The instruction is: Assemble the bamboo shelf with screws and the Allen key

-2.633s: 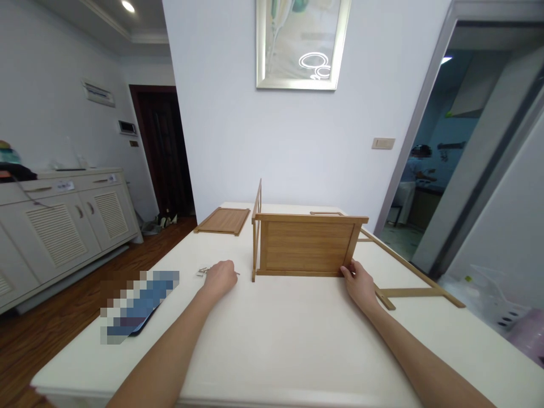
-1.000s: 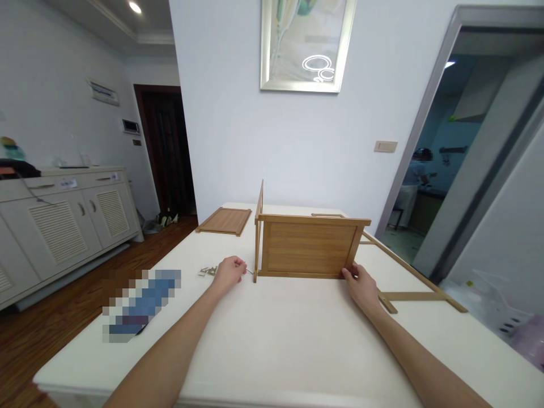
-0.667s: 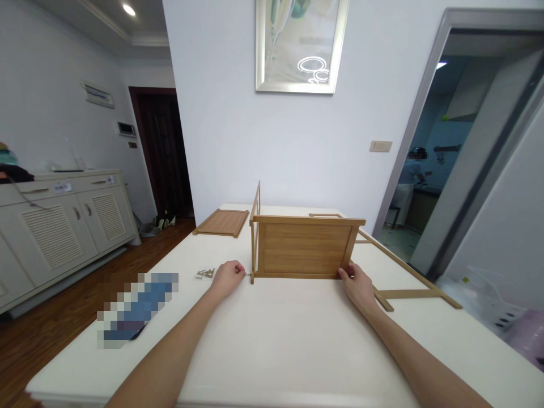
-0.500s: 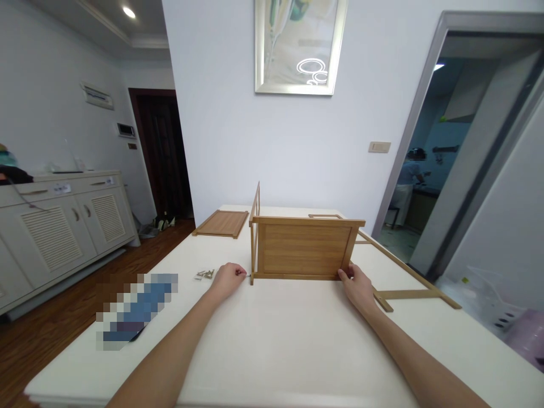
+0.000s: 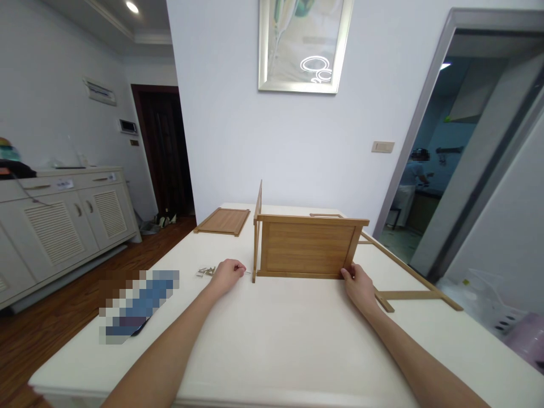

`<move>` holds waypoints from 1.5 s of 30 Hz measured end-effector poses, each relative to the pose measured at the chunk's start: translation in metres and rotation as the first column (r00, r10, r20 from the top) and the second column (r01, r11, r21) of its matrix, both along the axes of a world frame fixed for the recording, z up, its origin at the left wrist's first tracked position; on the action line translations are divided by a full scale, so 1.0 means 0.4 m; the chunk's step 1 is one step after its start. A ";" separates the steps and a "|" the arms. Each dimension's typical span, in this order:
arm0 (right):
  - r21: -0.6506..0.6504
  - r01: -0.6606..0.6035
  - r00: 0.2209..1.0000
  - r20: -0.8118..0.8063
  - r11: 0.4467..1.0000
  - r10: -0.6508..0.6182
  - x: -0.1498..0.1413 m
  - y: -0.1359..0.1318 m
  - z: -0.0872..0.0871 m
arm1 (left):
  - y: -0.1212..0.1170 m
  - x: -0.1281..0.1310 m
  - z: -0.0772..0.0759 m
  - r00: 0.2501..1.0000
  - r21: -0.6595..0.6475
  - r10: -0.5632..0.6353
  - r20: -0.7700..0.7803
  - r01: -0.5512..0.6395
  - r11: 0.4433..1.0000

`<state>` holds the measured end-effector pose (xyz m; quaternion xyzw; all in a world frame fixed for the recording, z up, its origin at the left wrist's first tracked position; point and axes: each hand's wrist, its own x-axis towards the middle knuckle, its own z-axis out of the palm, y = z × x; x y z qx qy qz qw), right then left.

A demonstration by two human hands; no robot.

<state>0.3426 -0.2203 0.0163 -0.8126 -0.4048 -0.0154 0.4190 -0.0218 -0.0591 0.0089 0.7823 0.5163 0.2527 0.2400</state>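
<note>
Our left hand [image 5: 228, 276] pinches a small, thin piece [image 5: 247, 272] beside the foot of the upright frame [image 5: 255, 243]. Our right hand [image 5: 358, 283] grips the near lower corner of the wooden panel [image 5: 308, 246], standing on edge between both hands on the bench [image 5: 272, 340]. Small hardware [image 5: 204, 272] lies just left of our left hand; a flat frame [image 5: 410, 294] lies right of our right.

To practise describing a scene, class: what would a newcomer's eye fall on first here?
Probably the brown wooden panel standing on edge mid-table, joined at its left end by an upright side frame, with the right hand at its lower right corner. Next, perhaps, the left hand pinching a thin piece near the frame's foot, beside small loose hardware. Above, a pale-framed picture hangs on the wall.
</note>
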 end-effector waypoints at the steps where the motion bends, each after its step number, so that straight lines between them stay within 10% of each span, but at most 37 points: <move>1: 0.003 -0.003 1.000 0.005 1.000 0.003 0.001 0.000 -0.002 | -0.001 0.001 0.000 1.000 -0.011 -0.005 0.011 0.005 1.000; 18: -0.011 -0.030 0.997 0.072 0.999 0.031 0.013 0.008 -0.014 | -0.003 0.014 -0.022 0.992 -0.086 -0.009 0.124 0.020 0.996; 34: 0.011 -0.016 0.998 0.053 1.000 0.016 0.010 0.006 -0.013 | -0.026 0.029 -0.018 0.955 0.184 -0.037 -0.296 0.095 0.978; 45: 0.030 -0.019 0.999 0.038 0.999 0.018 0.004 0.003 -0.004 | -0.016 0.023 -0.027 0.976 0.182 -0.058 -0.209 0.097 0.979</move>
